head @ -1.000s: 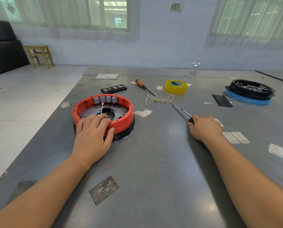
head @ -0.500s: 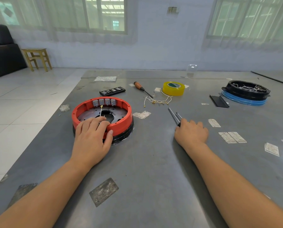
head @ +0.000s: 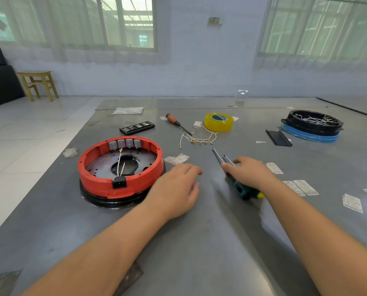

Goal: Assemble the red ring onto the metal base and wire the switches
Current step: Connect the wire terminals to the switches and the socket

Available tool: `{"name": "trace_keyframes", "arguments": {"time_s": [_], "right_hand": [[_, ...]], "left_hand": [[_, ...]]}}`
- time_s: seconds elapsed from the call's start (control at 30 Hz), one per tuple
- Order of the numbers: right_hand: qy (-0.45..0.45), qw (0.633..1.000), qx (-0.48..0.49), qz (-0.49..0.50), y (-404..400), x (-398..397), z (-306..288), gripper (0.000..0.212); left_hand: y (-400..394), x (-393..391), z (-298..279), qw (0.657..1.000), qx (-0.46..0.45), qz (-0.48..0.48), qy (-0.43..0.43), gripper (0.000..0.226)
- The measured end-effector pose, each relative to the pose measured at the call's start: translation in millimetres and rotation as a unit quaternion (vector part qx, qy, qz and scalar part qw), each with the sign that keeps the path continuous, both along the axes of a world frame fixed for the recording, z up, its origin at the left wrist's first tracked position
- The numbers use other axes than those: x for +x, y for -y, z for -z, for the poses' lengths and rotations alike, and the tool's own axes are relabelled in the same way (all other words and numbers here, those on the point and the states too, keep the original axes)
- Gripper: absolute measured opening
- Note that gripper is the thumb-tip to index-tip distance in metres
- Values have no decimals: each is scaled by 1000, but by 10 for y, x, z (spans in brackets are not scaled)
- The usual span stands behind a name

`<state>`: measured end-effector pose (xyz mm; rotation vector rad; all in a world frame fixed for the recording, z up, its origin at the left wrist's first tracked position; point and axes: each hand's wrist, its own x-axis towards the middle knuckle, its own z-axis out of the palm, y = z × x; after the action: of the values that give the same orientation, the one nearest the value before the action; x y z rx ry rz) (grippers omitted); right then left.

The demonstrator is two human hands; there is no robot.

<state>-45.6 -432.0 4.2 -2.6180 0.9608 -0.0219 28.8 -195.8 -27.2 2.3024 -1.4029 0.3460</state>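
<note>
Red ring (head: 122, 184), a glossy plastic hoop, is seated on the round perforated metal base (head: 105, 167) at the grey table's (head: 199, 242) left. Four grey switches (head: 125, 143) line its far wall. Left hand (head: 178, 189) is held loose, blurred, beside it; right hand (head: 250, 174) rests on two green-handled screwdrivers (head: 240, 189), grasp unclear.

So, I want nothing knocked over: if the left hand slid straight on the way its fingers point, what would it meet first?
Probably the two grey metal tool shafts under the right hand, though blur makes the left hand's heading uncertain.
</note>
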Motion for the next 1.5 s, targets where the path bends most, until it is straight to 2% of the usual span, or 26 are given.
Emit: {"name": "trace_keyframes", "arguments": {"time_s": [0.07,0.13,0.23,0.33,0.43,0.53,0.57,0.83,1.0,1.07,1.23,1.4,1.5], "right_hand": [[-4,1000,20,-6,126,81,-65,56],[7,997,75,14,270,180,-101,45],[47,981,176,62,474,374,-79,37],[106,958,258,69,647,668,11,30],[148,949,269,69,819,1033,90,28],[172,940,287,70,930,1406,99,14],[172,941,283,72,955,1523,98,10],[66,978,171,101,1027,2140,90,22],[56,991,75,96,927,2226,133,14],[58,991,78,96,912,2223,131,16],[91,963,213,136,888,2156,57,20],[141,914,347,155,900,1926,-54,22],[181,873,426,155,942,1774,-108,22]], "left_hand": [[310,67,28,996,19,-21,-90,40],[551,174,82,991,40,-44,-123,42],[760,324,184,988,67,-88,-110,42],[852,436,285,988,67,-116,-81,42],[866,519,364,987,65,-126,-72,44],[859,561,396,987,56,-128,-74,44],[858,565,400,987,54,-129,-74,43],[858,569,434,986,48,-133,-83,45],[859,550,426,987,44,-134,-81,46],[861,547,419,987,44,-133,-84,46],[856,552,408,986,41,-132,-89,45],[844,567,408,987,42,-126,-95,46],[829,570,391,987,44,-121,-97,46]]}}
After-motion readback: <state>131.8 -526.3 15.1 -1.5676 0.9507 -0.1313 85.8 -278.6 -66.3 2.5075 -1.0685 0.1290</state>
